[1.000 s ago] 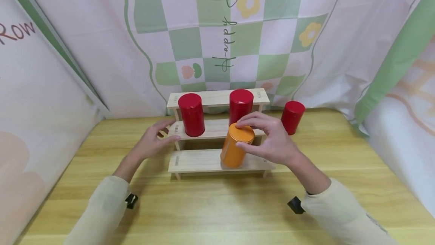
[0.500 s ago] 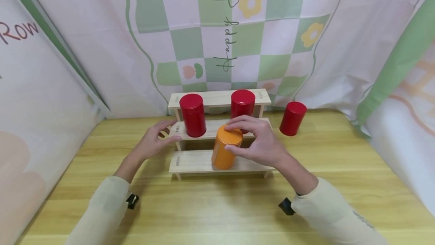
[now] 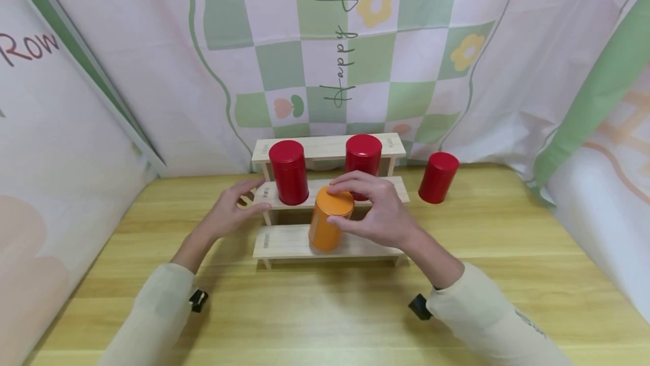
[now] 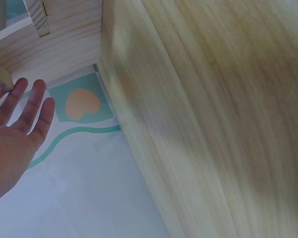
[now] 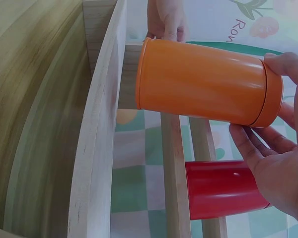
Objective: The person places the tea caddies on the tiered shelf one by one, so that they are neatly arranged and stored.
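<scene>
Checked green-and-white cloth [image 3: 325, 56] behind a wood-grain tabletop [image 3: 315, 309], pale printed fabric [image 3: 66, 135] alongside

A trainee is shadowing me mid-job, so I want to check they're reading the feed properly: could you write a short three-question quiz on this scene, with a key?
1. Multiple choice: what does the right hand hold?
A) a red cylindrical tin
B) the orange cylindrical tin
C) nothing

2. Which end of the pale wooden three-tier shelf is the left hand at, as the person sees it?

3. True or false: all three red cylindrical tins stand on the shelf.

Key:
1. B; the fingers grip it at its lid end.
2. The left end, by the middle tier.
3. False; two red tins stand on the middle tier, and the third red tin stands on the wood-grain table.
</scene>
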`<state>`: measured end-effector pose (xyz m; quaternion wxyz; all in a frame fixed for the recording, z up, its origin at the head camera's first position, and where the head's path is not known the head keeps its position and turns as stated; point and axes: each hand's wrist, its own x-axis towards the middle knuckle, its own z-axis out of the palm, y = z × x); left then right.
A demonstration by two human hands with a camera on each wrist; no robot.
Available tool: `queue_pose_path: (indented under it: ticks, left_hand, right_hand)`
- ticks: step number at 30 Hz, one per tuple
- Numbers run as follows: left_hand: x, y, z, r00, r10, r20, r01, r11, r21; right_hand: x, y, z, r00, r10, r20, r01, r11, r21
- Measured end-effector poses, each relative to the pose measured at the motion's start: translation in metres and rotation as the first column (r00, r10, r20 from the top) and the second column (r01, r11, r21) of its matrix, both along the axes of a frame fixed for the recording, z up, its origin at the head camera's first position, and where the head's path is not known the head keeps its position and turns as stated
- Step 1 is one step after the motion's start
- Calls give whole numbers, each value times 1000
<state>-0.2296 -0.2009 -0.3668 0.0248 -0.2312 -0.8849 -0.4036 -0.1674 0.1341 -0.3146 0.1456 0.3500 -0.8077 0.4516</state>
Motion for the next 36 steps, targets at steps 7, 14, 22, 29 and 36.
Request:
queue_pose_path:
  ticks: [7,14,22,29,36]
  left_hand:
    - [0,1,0,1000,0,-5,0,1000,-1]
    - [0,1,1,1000,3,3,-3,1000,-2]
    - [0,0,0,1000,12,13,-12,1000,-14]
    - [0,0,0,1000,18,25,-18,1000,-12]
    - [-1,-1,-2,1000,0,-3,0,1000,-4]
  right_hand:
    - [-1,-8,-1,999,23,38,-23,1000,-8]
    - [-3,-18,-5,998,23,63,-23,1000,-9]
    - [-4,-31,-6,996,56,70,-56,998,-4]
    - [-5,-41,-7,997,52,59,-53,998,23]
    - [-6,-50,-10,997,55,60,-56,998,26]
